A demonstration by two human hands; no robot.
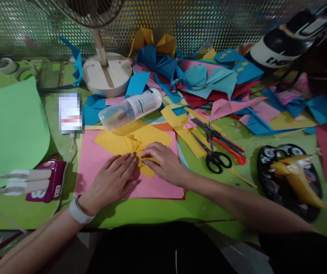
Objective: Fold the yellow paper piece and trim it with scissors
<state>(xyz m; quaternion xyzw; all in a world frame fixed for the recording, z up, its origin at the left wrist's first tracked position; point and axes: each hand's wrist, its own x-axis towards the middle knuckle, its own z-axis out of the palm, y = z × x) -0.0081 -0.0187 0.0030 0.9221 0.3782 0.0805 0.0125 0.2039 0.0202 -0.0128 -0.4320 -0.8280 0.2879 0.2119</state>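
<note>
Left hand (115, 178): flat, palm down, fingers together and stretched forward; fingertips pressing on the near edge of the folded yellow paper sheet (135, 144); gripping nothing; white band on the wrist.
Right hand (164, 161): flat as well, fingers spread slightly, tips meeting those of the left hand over the same fold; pressing, not pinching.
Yellow sheet: lying on a pink paper sheet (95, 160), in the middle of the green table top (157, 211); creases radiating from a point near its centre, one corner turned down under the fingertips.
Progress, as a judgement: several folds already set, judging by the creases; shape still mostly flat and open, nothing like the finished pieces behind, so most of the folding looks left to do.
Just behind the sheet: clear plastic bottle with white label (130, 110), lying on its side, its end touching the yellow paper.
To the right: black-handled scissors (213, 152), beside a red-and-black utility knife (223, 140); both well clear of the hands.
Far side: heap of folded blue, pink and yellow paper shapes (203, 82); round white fan base (107, 74).
Left: large light-green paper sheet (9, 125); magenta power strip with white plugs (46, 180).
</note>
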